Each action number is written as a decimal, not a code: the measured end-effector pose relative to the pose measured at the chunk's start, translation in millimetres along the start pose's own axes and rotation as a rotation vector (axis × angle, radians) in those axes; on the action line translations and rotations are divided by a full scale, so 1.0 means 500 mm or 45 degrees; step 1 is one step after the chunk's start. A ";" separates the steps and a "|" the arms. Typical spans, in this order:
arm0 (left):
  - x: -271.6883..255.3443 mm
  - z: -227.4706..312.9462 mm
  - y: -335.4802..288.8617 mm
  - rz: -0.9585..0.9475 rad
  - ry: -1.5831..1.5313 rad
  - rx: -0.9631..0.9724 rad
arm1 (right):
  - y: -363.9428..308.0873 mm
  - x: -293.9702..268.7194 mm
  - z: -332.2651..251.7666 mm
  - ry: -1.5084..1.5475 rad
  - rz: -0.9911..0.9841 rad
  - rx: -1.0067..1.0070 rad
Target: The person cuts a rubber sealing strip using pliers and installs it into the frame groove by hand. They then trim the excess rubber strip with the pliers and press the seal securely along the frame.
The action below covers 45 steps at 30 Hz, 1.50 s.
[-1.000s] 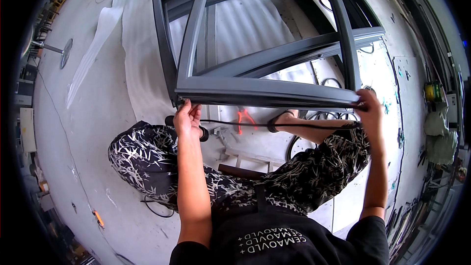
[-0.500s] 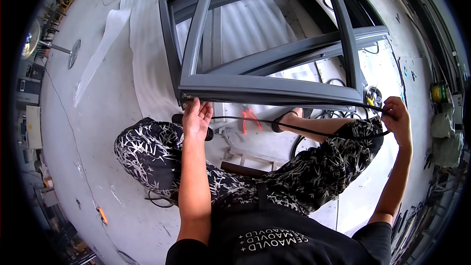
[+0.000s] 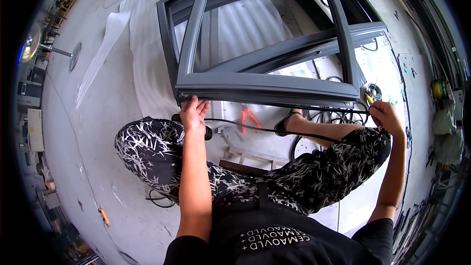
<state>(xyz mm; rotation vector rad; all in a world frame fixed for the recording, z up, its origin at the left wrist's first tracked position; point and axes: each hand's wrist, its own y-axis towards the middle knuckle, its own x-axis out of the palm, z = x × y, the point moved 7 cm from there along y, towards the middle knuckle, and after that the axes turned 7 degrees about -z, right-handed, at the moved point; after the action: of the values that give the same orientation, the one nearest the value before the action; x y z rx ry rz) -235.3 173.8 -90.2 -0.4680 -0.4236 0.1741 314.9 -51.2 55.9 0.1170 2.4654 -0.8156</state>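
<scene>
A dark grey window frame [image 3: 267, 82] stands in front of me, its near rail running across the view. My left hand [image 3: 195, 114] is at the rail's lower left corner, thumb and fingers closed on a thin black rubber strip [image 3: 274, 130]. From there the strip sags in a loop toward the right, over my shin and knee. Beyond the rail's right end, my right hand [image 3: 387, 117] pinches another length of the strip, drawn taut along the underside of the rail. Its fingertips sit slightly below the rail's level.
More grey frames [image 3: 274, 51] lean behind the near one. Loops of black strip [image 3: 333, 116] lie on the floor by my foot, near a round container with a yellow-handled tool [image 3: 371, 95]. White foam sheeting [image 3: 147, 34] covers floor at the left. A low wooden stool [image 3: 245, 167] is beneath me.
My right hand has moved down and slightly left, turning over and pulling the strip straighter under the rail. My left hand stays at the corner, with its fingers slightly shifted.
</scene>
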 end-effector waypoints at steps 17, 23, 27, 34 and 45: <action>0.027 -0.037 -0.031 -0.213 -0.095 -0.103 | -0.004 0.050 0.012 0.549 -0.190 -0.335; 0.048 -0.036 -0.046 -0.117 -0.063 -0.096 | 0.025 0.050 0.074 0.328 0.070 -0.389; 0.049 -0.050 -0.063 -0.332 -0.256 -0.167 | 0.022 0.068 0.038 -0.202 0.297 -0.537; 0.081 -0.047 -0.075 -0.451 -0.219 -0.178 | 0.017 0.088 0.050 0.404 0.056 -0.204; 0.096 -0.067 -0.088 -0.406 -0.245 -0.211 | -0.011 0.088 0.034 0.297 -0.077 -0.316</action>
<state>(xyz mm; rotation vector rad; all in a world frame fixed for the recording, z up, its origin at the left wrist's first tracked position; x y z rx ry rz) -174.9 133.8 -79.3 -0.5418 -0.6983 -0.1268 283.8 -68.9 24.5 0.0497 2.7799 -0.5392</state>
